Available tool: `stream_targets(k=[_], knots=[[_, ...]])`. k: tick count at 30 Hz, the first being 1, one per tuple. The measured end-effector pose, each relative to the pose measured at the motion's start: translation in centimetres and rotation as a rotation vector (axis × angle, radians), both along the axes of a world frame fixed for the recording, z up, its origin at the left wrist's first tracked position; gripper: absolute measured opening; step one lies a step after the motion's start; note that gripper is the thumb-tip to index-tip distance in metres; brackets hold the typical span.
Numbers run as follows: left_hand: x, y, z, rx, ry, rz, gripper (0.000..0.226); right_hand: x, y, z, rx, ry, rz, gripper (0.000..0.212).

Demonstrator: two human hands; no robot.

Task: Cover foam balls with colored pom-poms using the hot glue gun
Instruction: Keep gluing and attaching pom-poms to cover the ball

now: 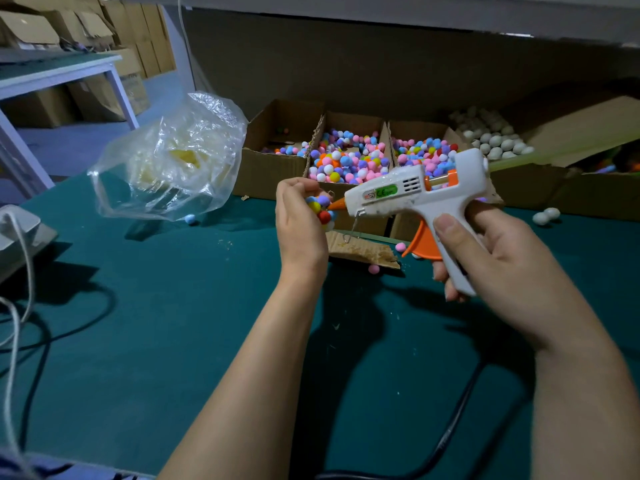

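A green-red label (381, 193) on the glue gun (436, 199), lettering too blurred for reading

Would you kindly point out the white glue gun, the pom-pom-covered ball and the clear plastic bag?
white glue gun (391, 199): head view, body side.
pom-pom-covered ball (320, 206): head view, visible pom-poms.
clear plastic bag (173, 157): head view, crumpled middle.

Left hand (300, 223), right hand (502, 251): bare. Left forearm (259, 358), right forearm (575, 382): bare to frame edge. Right thumbnail (446, 222) short, rounded. Blue fabric (34, 468) at lower-left corner; cannot tell whether clothing.
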State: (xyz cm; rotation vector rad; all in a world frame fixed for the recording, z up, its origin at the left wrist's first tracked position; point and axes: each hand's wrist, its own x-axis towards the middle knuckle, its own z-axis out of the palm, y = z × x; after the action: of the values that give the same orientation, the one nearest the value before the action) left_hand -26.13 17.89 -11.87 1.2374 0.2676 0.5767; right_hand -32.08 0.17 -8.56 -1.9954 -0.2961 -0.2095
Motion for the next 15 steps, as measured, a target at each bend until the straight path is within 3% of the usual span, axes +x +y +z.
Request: stream_targets(k=[6, 15], knots=[[-0.09, 0.08, 0.09, -0.028, -0.032, 0.024, 0.031, -0.23, -0.05, 0.21, 0.125, 0.007, 0.029, 0.035], [-0.22, -0.02, 0.19, -0.051, -0.066, 0.008, 0.031, -0.31, 0.01, 0.31, 0.130, 0.019, 0.035, 0.038]])
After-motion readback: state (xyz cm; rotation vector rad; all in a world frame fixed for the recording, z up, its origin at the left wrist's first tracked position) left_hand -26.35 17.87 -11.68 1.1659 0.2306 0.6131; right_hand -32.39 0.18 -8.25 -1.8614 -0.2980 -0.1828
